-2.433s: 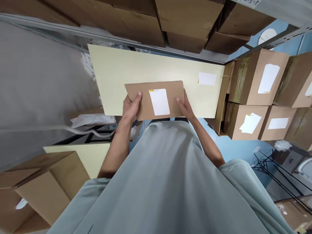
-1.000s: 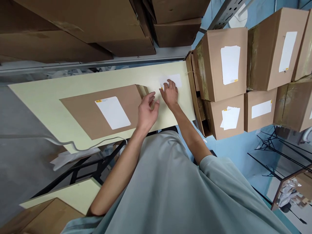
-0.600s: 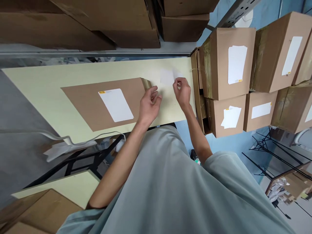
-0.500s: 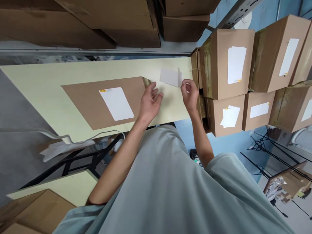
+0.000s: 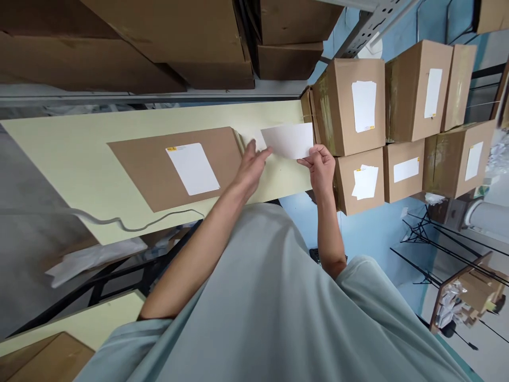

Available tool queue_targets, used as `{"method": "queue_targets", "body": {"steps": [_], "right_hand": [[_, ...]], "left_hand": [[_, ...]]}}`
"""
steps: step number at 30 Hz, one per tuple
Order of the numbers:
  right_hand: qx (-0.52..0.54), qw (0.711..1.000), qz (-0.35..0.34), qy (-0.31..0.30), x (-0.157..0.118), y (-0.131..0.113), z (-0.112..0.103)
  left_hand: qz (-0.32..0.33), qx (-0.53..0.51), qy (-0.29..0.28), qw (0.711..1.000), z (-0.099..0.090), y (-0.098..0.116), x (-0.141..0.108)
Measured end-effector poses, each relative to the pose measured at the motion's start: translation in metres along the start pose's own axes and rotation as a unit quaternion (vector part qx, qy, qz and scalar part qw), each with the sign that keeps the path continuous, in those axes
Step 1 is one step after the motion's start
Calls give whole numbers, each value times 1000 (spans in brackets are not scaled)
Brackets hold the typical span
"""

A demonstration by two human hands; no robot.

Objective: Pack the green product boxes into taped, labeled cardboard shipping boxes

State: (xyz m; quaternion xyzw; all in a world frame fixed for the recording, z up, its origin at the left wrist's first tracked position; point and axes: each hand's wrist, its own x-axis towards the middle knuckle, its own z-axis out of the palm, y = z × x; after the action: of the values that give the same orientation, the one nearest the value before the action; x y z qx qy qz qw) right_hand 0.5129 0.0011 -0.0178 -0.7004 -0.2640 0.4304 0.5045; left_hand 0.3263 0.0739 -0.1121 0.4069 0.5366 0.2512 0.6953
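Note:
A blank white paper sheet (image 5: 287, 140) is held above the table, its lower right corner pinched between thumb and fingers of my right hand (image 5: 321, 163). My left hand (image 5: 253, 165) is open, fingers stretched toward the sheet's left end; whether they touch it I cannot tell. Left of that hand, a cardboard box (image 5: 147, 175) lies on the pale yellow table (image 5: 71, 154). On the box's top face is a white label (image 5: 193, 168) with a small yellow mark at one corner.
Stacked cardboard boxes (image 5: 326, 111) with white labels stand at the table's right end. More cartons (image 5: 167, 37) sit on a shelf along the far side. A grey cable (image 5: 119, 222) crosses the table's near left edge. A second table (image 5: 115, 313) with a box is at lower left.
My right hand has moved slightly right and down with the sheet, which now looks flatter and whiter, without the upturned right end. My left hand has shifted slightly right, fingers more extended.

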Motion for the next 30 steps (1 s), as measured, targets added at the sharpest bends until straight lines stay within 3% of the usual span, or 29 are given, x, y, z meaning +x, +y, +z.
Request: {"method": "queue_targets", "body": {"steps": [2, 5, 9, 15, 17, 20, 22, 25, 27, 30], "right_hand": [[-23, 999, -20, -19, -8, -7, -6], [-68, 993, -69, -61, -16, -23, -19], [-117, 983, -132, -52, -12, -39, -40], [-162, 960, -227, -18, 7, -53, -63], [-226, 928, -296, 26, 3, -76, -55], [-361, 838, -405, 61, -12, -124, -34], [-424, 797, -429, -23, -20, -150, -20], [-433, 801, -367, -189, -15, -161, -9], [-416, 816, -326, -234, -2, -152, -8], [-411, 814, -321, -255, 20, -130, -9]], "left_hand": [[102, 61, 6, 993, -6, 13, 7], [191, 144, -62, 969, -11, 39, 19], [194, 199, -148, 949, -12, 66, 20], [195, 205, -116, 952, -17, 115, -12], [222, 230, -118, 940, -19, 139, -24], [261, 274, -136, 916, -21, 172, -42], [271, 298, -146, 904, -22, 189, -55], [266, 325, -155, 894, -24, 200, -72], [261, 322, -148, 898, -27, 199, -78], [255, 299, -140, 909, -32, 188, -77]]}}
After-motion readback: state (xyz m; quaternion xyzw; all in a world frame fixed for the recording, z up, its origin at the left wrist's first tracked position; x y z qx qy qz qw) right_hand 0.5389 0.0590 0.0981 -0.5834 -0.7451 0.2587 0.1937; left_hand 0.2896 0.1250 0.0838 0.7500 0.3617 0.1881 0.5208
